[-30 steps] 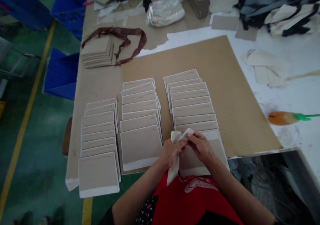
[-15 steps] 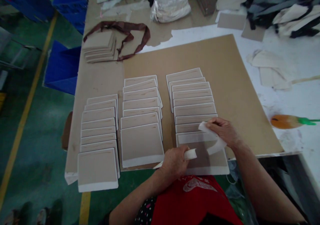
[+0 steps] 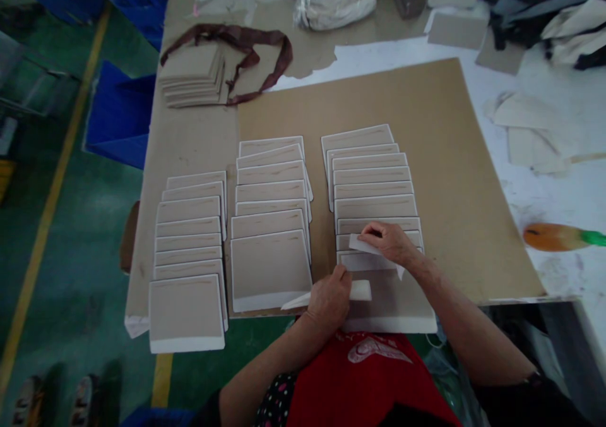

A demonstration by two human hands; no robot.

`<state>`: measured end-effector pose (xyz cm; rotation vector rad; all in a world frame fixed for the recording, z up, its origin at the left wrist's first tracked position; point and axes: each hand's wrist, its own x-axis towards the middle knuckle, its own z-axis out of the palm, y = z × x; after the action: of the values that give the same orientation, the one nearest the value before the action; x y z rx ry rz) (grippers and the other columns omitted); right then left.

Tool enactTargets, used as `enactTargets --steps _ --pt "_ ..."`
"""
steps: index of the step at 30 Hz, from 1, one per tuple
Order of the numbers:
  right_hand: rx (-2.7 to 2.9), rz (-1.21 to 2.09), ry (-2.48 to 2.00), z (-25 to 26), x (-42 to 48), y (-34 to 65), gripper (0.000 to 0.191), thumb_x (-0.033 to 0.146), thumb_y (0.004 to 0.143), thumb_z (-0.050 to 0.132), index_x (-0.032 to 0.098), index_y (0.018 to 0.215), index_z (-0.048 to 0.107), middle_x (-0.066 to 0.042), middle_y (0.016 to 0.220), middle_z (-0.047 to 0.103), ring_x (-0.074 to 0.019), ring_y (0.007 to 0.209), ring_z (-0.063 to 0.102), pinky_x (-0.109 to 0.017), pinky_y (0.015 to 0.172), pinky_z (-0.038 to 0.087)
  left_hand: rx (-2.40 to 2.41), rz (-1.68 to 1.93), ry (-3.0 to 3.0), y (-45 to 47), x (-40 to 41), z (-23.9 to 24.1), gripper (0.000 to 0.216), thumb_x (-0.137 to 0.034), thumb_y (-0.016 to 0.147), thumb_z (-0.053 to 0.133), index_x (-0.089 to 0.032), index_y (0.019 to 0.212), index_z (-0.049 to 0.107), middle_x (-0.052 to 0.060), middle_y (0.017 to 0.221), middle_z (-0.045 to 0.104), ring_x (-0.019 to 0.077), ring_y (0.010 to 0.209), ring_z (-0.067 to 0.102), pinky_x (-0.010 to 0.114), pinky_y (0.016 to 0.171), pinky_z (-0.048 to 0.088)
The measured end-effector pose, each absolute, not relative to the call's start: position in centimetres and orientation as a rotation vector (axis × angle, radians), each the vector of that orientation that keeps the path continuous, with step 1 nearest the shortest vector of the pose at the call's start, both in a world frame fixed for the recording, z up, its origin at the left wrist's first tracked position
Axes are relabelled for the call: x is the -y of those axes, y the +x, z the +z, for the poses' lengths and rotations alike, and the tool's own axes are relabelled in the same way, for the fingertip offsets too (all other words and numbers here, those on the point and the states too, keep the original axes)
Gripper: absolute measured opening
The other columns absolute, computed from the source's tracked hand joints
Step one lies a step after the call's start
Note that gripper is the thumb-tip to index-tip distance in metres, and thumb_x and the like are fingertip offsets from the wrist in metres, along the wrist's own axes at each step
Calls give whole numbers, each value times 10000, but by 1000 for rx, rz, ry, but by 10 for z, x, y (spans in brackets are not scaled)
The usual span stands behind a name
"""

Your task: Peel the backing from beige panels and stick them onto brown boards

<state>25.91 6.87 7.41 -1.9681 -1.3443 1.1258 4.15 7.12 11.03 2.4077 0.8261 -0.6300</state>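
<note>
My right hand (image 3: 392, 244) pinches the end of a thin white strip (image 3: 362, 244) over the front of the right-hand column of panels. Beneath it lies the front grey-beige panel (image 3: 402, 297), with a pale band along its upper part and a white band at its near edge. My left hand (image 3: 330, 297) is closed around white strips (image 3: 361, 290), whose ends stick out on both sides. It rests by that panel's left edge. Two more overlapping columns, the middle panels (image 3: 269, 269) and the left panels (image 3: 187, 313), are laid out beside it.
A brown cardboard sheet (image 3: 440, 162) lies under the panels. Farther back are stacked boards (image 3: 192, 76), a brown strap (image 3: 284, 57) and a plastic-wrapped bundle (image 3: 334, 2). An orange-handled tool (image 3: 553, 236) lies to the right. Blue bins (image 3: 118, 117) stand left of the table.
My right hand has moved left and slightly down with its white strip, which now lies lower across the front panel's top. My left hand keeps its strips. The camera view has shifted slightly.
</note>
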Motion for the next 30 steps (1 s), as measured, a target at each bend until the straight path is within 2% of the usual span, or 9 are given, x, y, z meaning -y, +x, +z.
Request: enactTargets --steps 2,5,9,21,23,25,27,29,30 --pt "1265 1047 -2037 75 -66 262 266 439 828 603 195 763 686 1 692 664 -137 633 550 -250 617 378 -770 -606 2464 38 -66 105 296 -127 926 413 -181 1193 528 85 1310 538 172 888 664 305 766 568" --pt "1131 972 -2108 73 -55 271 275 457 817 612 195 778 685 -5 704 665 -144 644 560 -251 610 390 -695 -610 2570 33 -55 95 399 -138 955 390 -156 1349 449 129 1496 399 163 906 671 292 777 570" --pt "1005 976 -2149 70 -35 280 319 498 806 615 188 791 686 -11 701 660 -154 649 571 -255 589 404 -722 -682 2649 29 -47 83 463 -117 948 387 -120 1411 406 182 1578 248 160 833 686 293 690 584" --pt "921 1170 -2119 77 3 261 316 499 795 615 193 738 670 -1 643 617 -142 601 532 -247 545 385 -862 -600 2553 24 -51 78 437 -143 938 405 -148 1375 432 159 1594 213 186 883 689 345 745 597" --pt "932 1201 -2104 77 4 260 315 500 797 613 195 742 675 1 652 621 -141 607 533 -248 551 385 -922 -551 2507 23 -51 82 465 -123 916 422 -138 1380 416 174 1573 252 194 933 679 345 777 591" --pt "940 1208 -2088 77 1 260 320 508 799 615 198 743 674 3 671 628 -142 620 536 -249 563 389 -933 -473 2439 23 -54 90 450 -117 891 455 -137 1341 450 161 1476 405 199 1013 651 329 837 572" --pt "980 1212 -2067 77 -9 261 318 509 801 618 201 743 674 7 678 633 -141 632 539 -249 579 391 -897 -399 2382 23 -58 98 383 -128 867 493 -156 1249 516 115 1278 557 200 1036 627 312 864 558" --pt "1071 1233 -2037 77 -24 261 295 485 806 621 203 743 679 14 674 639 -137 633 542 -248 593 387 -866 -337 2364 26 -62 104 333 -137 862 502 -178 1190 542 76 1139 593 195 1004 622 302 852 557" --pt "1128 1244 -2020 77 -33 260 280 467 809 619 203 738 681 17 666 641 -136 630 543 -248 599 385 -872 -307 2372 28 -64 105 338 -139 871 491 -184 1202 534 71 1133 586 191 987 622 301 843 560"
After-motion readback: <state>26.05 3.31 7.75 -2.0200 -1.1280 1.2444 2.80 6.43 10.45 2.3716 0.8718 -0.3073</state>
